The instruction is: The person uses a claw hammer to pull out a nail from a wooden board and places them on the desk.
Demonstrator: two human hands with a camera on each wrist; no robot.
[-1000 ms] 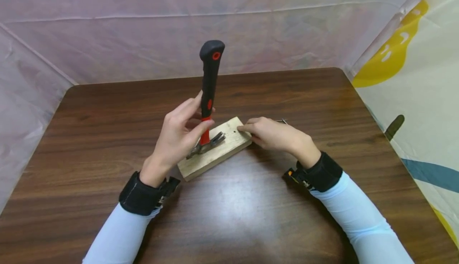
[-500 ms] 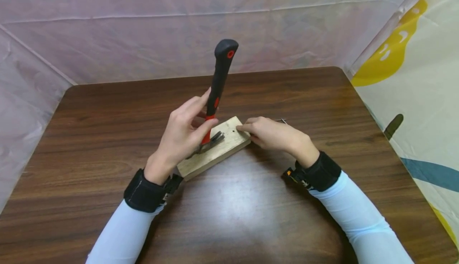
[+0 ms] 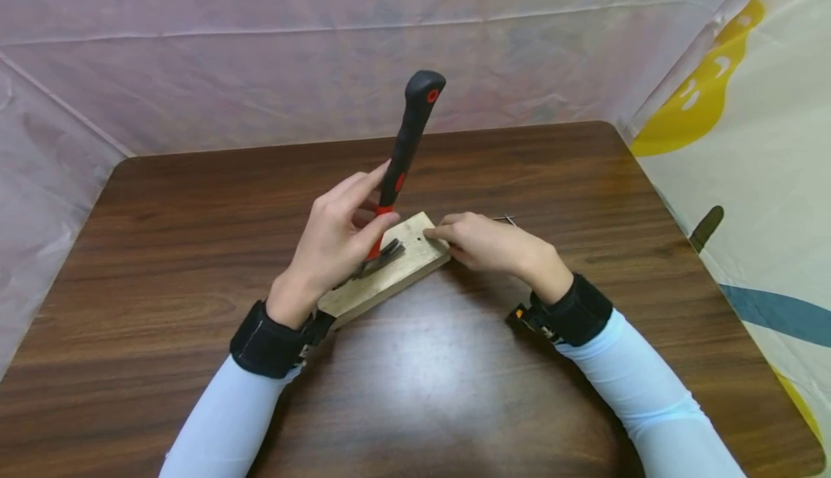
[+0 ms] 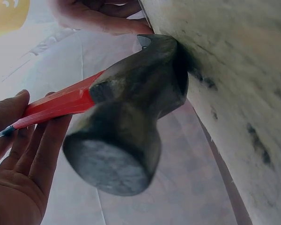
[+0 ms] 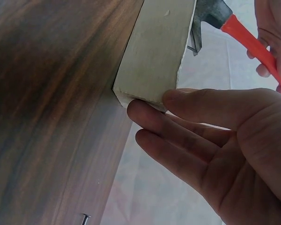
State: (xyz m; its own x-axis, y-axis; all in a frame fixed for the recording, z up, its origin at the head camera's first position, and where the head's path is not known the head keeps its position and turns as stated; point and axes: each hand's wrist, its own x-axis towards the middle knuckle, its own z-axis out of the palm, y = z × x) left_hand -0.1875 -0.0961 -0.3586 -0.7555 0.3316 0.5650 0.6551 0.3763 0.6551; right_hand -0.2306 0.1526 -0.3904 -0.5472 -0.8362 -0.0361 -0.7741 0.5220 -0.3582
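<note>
A claw hammer with a black and red handle stands tilted over a pale wooden block. My left hand holds it low on the handle, thumb on the near side and fingers behind. In the left wrist view, the steel hammer head has its claw against the block's face and its round striking face outward. At the block's right end, my right hand steadies it. The right wrist view shows the thumb at one edge and fingers on the end face. A small dark hole or mark shows near that end.
Thin metal nails lie on the brown table just beyond my right hand; one nail head shows in the right wrist view. Pale cloth walls surround the back and sides.
The hammer's handle has tipped to the right, its top end moving furthest, with my left hand following. The block and my right hand have stayed almost in place.
</note>
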